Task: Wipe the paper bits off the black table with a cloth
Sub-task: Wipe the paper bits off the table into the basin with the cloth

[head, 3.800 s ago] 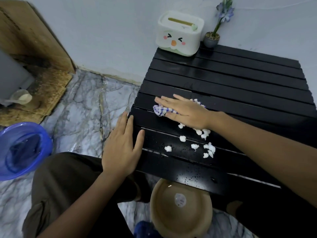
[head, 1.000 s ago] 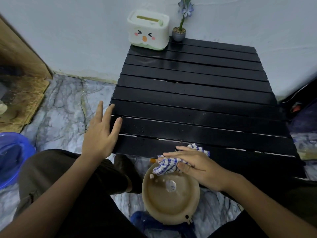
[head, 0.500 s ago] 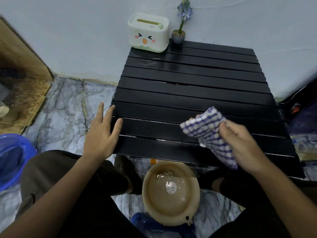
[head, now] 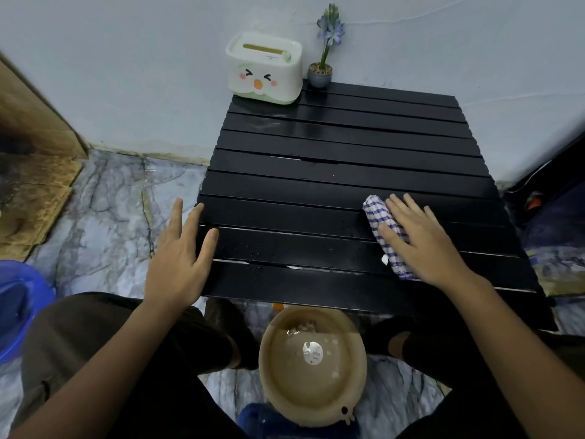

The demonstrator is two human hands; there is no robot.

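Observation:
The black slatted table (head: 316, 185) fills the middle of the view. A blue-and-white checked cloth (head: 378, 221) lies folded on its near right part, and my right hand (head: 421, 239) presses flat on it with fingers spread. One small white paper bit (head: 384, 259) sticks out at the cloth's left edge. My left hand (head: 180, 258) rests flat on the table's near left corner and holds nothing. Below the near edge, between my knees, sits a tan bowl (head: 354, 388) with several white paper bits (head: 302, 327) inside.
A white tissue box (head: 264, 68) with a cartoon face and a small potted purple flower (head: 321, 71) stand at the table's far edge against the wall. A blue basin (head: 15, 305) sits on the marble floor at left. Dark items lie at the right.
My right hand swept the paper bits off the near edge into the tan bowl, lifted the cloth, then set it down flat on the table's right side. My left hand stayed put.

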